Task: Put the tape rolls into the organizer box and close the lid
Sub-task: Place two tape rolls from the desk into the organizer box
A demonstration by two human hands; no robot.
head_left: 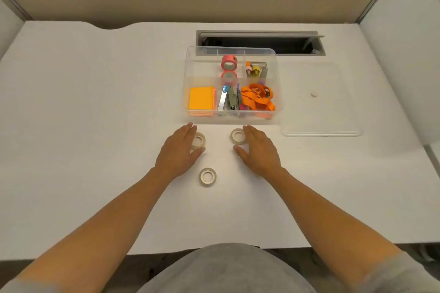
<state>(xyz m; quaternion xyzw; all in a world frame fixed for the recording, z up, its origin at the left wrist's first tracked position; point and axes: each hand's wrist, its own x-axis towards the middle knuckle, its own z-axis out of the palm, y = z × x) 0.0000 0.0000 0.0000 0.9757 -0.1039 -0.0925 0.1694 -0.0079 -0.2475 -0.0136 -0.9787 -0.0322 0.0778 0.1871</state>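
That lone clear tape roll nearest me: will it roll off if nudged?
Probably not: the nearest tape roll lies flat on its face on the desk, so it should slide. It looks small and likely light. Tipped onto its edge, it could roll.

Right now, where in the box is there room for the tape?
The back-left compartment of the organizer box, beside the pink tape rolls, looks bare. The front is crowded: orange sticky notes, staplers, orange lanyard.
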